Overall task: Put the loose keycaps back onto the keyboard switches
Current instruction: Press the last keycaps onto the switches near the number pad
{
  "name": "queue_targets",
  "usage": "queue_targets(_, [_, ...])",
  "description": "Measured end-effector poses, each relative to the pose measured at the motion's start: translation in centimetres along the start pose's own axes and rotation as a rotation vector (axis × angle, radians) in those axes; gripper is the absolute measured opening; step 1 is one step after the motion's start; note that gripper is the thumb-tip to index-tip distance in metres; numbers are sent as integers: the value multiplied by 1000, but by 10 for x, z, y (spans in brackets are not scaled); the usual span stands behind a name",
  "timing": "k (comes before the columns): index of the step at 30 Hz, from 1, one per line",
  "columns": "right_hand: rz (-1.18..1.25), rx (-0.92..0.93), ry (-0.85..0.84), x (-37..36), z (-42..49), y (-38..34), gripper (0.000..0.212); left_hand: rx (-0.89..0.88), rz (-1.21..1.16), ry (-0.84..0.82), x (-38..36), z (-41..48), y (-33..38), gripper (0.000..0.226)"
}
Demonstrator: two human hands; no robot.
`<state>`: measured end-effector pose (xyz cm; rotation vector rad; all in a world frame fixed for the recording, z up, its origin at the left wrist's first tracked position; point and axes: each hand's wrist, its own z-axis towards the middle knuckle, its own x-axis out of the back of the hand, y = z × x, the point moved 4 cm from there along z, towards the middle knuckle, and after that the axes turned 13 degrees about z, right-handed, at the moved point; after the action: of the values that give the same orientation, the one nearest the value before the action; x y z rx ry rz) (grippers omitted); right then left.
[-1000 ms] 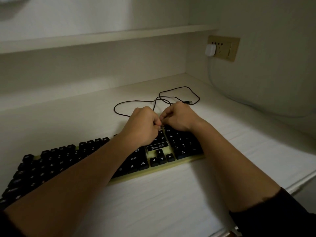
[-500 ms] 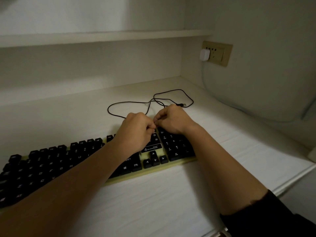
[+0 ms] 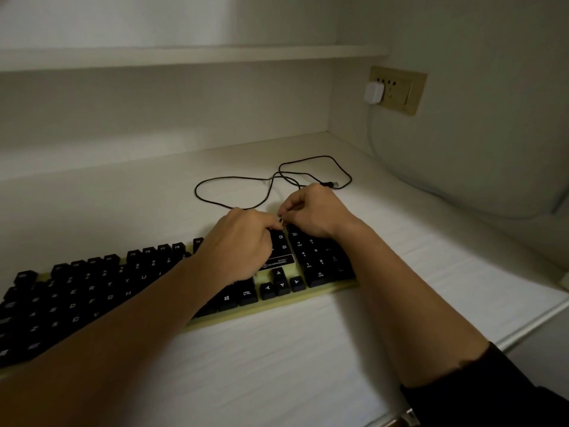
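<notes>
Head view: left hand (image 3: 243, 241), right hand (image 3: 314, 211) hide most of a pinched keycap (image 3: 280, 220).

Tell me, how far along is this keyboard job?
Most visible black keys on the keyboard look seated. Left hand and right hand together pinch one small dark keycap over the far row beside the number pad. It needs pressing on; no other loose caps show.

- Setting read as a home or dormitory study nook, dimly lit.
- White built-in desk (image 3: 277, 349) sat under a shelf (image 3: 184, 57), closed in by plain walls.
- Wall socket (image 3: 403, 101) at right carried a white charger plug (image 3: 374, 92).
- Computer keyboard (image 3: 92, 297) lay on the desk, black cable (image 3: 234, 179) coiled loose behind.
</notes>
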<state>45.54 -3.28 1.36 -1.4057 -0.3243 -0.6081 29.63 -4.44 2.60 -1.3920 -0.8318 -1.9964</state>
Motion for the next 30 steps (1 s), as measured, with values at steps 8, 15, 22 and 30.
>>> queue_targets(8, [42,6,-4,0,3,2,14,6,25,57,-2,1,-2,41])
queue_targets(15, [50,9,-3,-1,3,5,16,-2,68,-12,-5,7,-3,47])
queue_targets(22, [-8,32,30,-6,4,3,14,-13,157,-103,21,-27,-16,68])
queue_targets(30, [-92,67,7,-19,19,-10,14,-27,269,-81,16,-52,-50,80])
